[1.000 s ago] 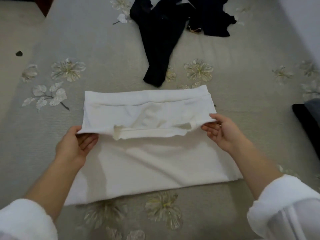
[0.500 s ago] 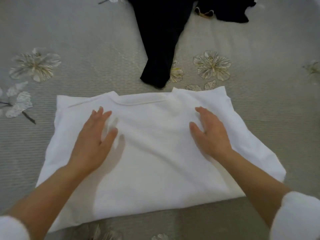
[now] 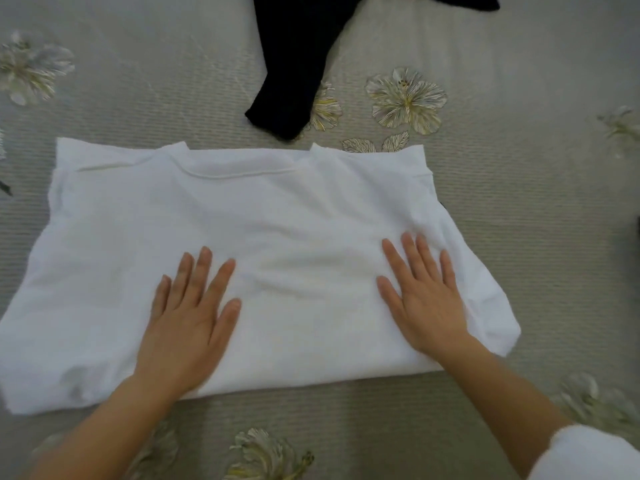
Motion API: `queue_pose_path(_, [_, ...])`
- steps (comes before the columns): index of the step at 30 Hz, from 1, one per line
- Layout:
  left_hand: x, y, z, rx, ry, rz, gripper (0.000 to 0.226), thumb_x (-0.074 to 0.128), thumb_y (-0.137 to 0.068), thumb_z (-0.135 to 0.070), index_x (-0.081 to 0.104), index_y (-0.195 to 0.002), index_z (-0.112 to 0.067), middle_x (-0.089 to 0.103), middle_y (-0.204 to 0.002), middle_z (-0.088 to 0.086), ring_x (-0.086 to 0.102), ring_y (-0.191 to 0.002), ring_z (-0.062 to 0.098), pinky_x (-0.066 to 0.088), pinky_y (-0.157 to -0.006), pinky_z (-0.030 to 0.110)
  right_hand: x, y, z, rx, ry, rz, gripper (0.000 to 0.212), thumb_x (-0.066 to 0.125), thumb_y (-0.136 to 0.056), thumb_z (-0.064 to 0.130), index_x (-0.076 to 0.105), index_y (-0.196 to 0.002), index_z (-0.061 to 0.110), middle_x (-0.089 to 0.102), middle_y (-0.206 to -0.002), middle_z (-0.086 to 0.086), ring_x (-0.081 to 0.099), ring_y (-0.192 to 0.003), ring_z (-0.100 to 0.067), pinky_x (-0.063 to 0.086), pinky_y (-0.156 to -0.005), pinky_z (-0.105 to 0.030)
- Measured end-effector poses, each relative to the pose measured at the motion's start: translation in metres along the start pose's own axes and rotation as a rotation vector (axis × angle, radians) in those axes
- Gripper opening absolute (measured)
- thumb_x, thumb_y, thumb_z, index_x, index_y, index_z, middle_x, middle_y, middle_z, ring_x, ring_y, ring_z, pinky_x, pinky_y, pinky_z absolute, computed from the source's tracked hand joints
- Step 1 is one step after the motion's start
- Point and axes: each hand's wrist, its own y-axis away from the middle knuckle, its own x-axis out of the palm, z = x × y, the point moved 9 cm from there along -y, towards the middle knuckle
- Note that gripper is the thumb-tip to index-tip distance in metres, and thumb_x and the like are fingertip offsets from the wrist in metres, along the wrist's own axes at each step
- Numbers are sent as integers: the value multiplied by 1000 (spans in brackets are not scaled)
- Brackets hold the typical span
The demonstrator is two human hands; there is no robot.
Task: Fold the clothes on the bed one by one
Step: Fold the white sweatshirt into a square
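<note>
A white garment lies folded into a wide rectangle on the bed, its neckline seam along the far edge. My left hand rests flat on its near left part, fingers straight and spread. Flat on the near right part, fingers straight, lies my right hand. Both palms press the cloth down. A black garment lies unfolded just beyond the white one, one end reaching almost to its far edge.
The bed cover is grey-beige with pale embroidered flowers. More black cloth shows at the top right edge. A dark object peeks in at the right border.
The lifted half of the white garment has been laid down over the rest. Both hands let go of its corners, flattened on top, then slid nearer to me.
</note>
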Motion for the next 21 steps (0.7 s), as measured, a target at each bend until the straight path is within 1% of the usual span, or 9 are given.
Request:
queue_pose_path(2, [5, 4, 2, -62, -20, -11, 64, 4, -92, -59, 4, -151, -36, -8, -159, -8, -10, -146, 12, -5, -117, 36, 0, 12, -28, 25, -14, 9, 65, 1, -92, 63, 0, -152, 36, -3, -161, 7, -13, -146, -8, -11, -117, -38])
queue_pose_path(4, [4, 3, -4, -127, 12, -25, 67, 4, -89, -58, 5, -152, -33, -6, -159, -5, -9, -147, 16, -3, -117, 40, -13, 21, -49, 81, -107, -77, 67, 12, -92, 61, 12, -152, 32, 9, -161, 3, 1, -147, -13, -3, -115, -40])
queue_pose_path(6, [3, 2, -18, -208, 104, -32, 73, 6, -86, -57, 5, -153, -28, -5, -161, 2, -10, -147, 19, -6, -117, 41, -28, 31, -81, 267, -248, -183, 76, 24, -85, 64, 27, -149, 22, 24, -157, -5, 17, -142, -22, 9, -112, -43])
queue_pose_path(8, [6, 3, -44, -253, 188, -47, 76, 10, -86, -56, 3, -153, -20, -6, -160, 7, -11, -147, 20, -9, -117, 40, -26, 38, -100, 412, -346, -145, 85, 33, -77, 70, 40, -141, 15, 31, -151, -9, 24, -137, -26, 14, -111, -44])
queue_pose_path(11, [19, 5, -90, -258, 194, -57, 78, 13, -88, -55, -5, -152, -15, -15, -159, 11, -18, -146, 21, -14, -115, 37, -21, 38, -95, 403, -297, -74, 60, 56, -85, 55, 53, -126, 12, 44, -139, -9, 32, -132, -30, 20, -107, -44])
queue_pose_path(15, [32, 5, -102, -294, 153, -63, 81, 13, -88, -58, -10, -151, -14, -23, -156, 14, -25, -143, 22, -15, -115, 37, -35, 30, -84, 365, -445, -143, 12, 49, -97, 27, 50, -92, 16, 57, -102, -3, 49, -102, -25, 36, -94, -45])
queue_pose_path(18, [34, 5, -100, -291, 134, -46, 83, 12, -85, -61, -10, -151, -15, -23, -157, 13, -25, -143, 21, -15, -114, 37, -62, 35, -76, 280, -751, -216, 16, 44, -100, 26, 46, -86, 18, 53, -73, 4, 51, -69, -9, 47, -70, -28])
queue_pose_path(19, [34, 4, -100, -296, 130, -40, 84, 12, -85, -62, -10, -151, -16, -23, -156, 13, -26, -143, 20, -15, -114, 37, -69, 34, -77, 277, -875, -219, 17, 45, -100, 27, 45, -84, 21, 49, -66, 7, 47, -60, -2, 42, -59, -18])
queue_pose_path(21, [35, 3, -101, -309, 124, -31, 84, 13, -85, -62, -11, -151, -17, -24, -156, 12, -27, -142, 19, -16, -114, 37, -65, 25, -85, 308, -1095, -165, 19, 49, -99, 28, 44, -80, 25, 45, -59, 7, 40, -49, -1, 34, -47, -14])
